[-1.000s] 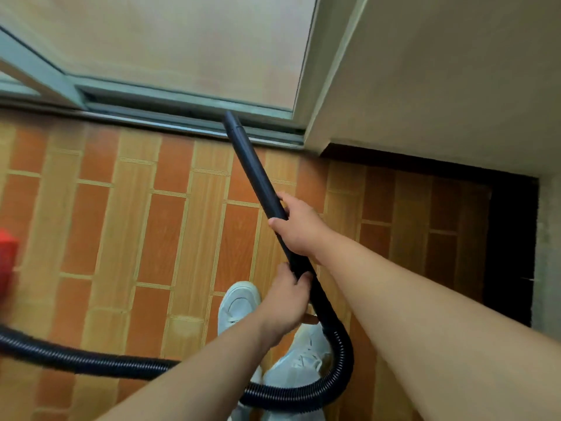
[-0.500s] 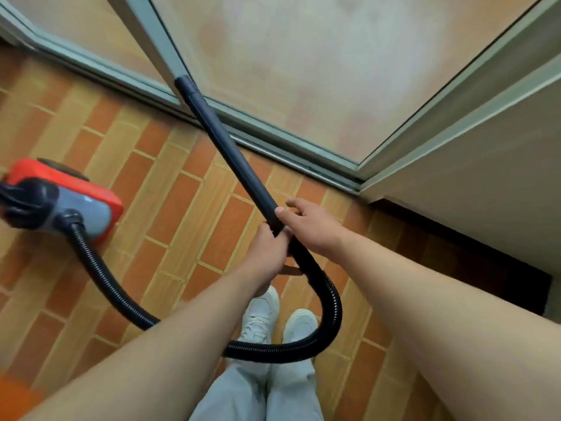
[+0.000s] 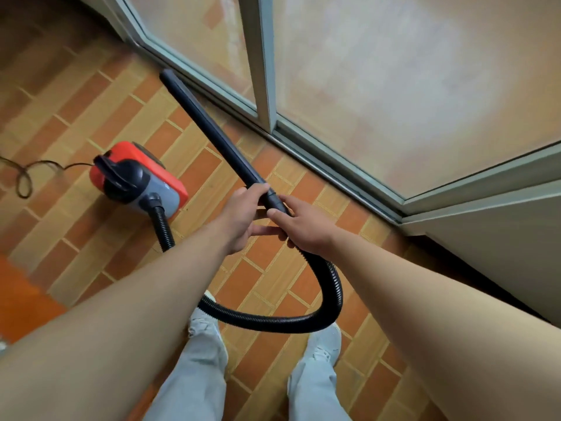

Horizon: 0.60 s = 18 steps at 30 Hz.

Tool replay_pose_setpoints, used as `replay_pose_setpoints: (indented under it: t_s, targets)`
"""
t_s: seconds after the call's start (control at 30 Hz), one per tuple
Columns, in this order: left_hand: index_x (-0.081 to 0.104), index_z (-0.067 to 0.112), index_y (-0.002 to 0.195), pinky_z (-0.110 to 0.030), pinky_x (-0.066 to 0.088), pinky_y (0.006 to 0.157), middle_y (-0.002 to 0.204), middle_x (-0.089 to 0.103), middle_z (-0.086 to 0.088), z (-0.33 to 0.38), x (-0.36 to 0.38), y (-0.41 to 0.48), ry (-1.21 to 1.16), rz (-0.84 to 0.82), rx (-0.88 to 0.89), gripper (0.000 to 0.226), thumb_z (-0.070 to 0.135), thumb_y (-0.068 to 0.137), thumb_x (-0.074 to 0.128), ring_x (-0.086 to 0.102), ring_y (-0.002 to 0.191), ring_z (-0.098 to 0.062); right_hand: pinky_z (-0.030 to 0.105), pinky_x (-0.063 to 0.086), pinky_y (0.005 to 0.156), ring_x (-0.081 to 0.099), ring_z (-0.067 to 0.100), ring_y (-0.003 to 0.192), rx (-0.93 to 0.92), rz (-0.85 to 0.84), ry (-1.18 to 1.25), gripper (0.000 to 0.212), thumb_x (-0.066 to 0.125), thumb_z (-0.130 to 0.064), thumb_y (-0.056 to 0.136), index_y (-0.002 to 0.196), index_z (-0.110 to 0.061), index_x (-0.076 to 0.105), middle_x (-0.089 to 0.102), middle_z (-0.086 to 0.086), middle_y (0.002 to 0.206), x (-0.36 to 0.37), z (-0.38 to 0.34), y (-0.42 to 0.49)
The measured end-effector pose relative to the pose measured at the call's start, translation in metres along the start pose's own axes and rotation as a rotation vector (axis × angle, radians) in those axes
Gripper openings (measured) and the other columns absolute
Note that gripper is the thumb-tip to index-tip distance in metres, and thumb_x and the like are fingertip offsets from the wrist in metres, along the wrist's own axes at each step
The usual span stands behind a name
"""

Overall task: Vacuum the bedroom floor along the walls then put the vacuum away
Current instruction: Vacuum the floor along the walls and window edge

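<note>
Gripping wand [image 3: 212, 126], L hand [image 3: 243, 212] & R hand [image 3: 306, 229] both curled round it; tip by door track [image 3: 340, 170], red vac [image 3: 136, 177] nearby

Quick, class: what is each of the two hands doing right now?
Left hand: closed, gripping the black vacuum tube.
Right hand: closed, gripping the same tube just below, where the hose joins.

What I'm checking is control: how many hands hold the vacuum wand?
2. The left hand grips the wand nearer its tip; the right hand holds it just behind, by the hose.
</note>
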<state>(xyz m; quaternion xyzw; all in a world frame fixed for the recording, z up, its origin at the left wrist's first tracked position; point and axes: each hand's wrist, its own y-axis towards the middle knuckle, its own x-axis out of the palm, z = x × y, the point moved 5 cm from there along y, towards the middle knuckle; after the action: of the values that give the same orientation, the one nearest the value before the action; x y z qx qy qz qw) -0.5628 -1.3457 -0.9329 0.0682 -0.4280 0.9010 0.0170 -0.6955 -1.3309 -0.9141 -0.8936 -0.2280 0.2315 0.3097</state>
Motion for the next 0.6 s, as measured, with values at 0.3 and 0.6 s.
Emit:
replay_pose_setpoints:
  t_s: [0.3, 0.6]
  targets:
    - [0.053, 0.004, 0.13, -0.047, 0.064, 0.075, 0.123, 0.069, -0.018, 0.046, -0.09, 0.033, -0.056, 0.039, 0.036, 0.048, 0.04, 0.1, 0.065, 0.073, 0.107, -0.029, 0.029, 0.053, 0.056, 0.058, 0.016, 0.065, -0.017, 0.0, -0.097, 0.043, 0.05, -0.039, 0.106, 0.147, -0.026, 0.047, 0.058, 0.0, 0.079, 0.037, -0.077, 0.064]
    - [0.056, 0.005, 0.127, -0.044, 0.065, 0.074, 0.119, 0.069, -0.016, 0.091, -0.192, 0.076, -0.083, 0.057, 0.002, 0.045, 0.041, 0.1, 0.064, 0.076, 0.098, -0.024, 0.034, 0.059, 0.055, 0.066, 0.021, 0.066, 0.102, -0.006, -0.119, 0.048, 0.049, -0.043, 0.105, 0.151, -0.03, 0.041, 0.064, 0.009, 0.087, 0.089, -0.147, 0.142]
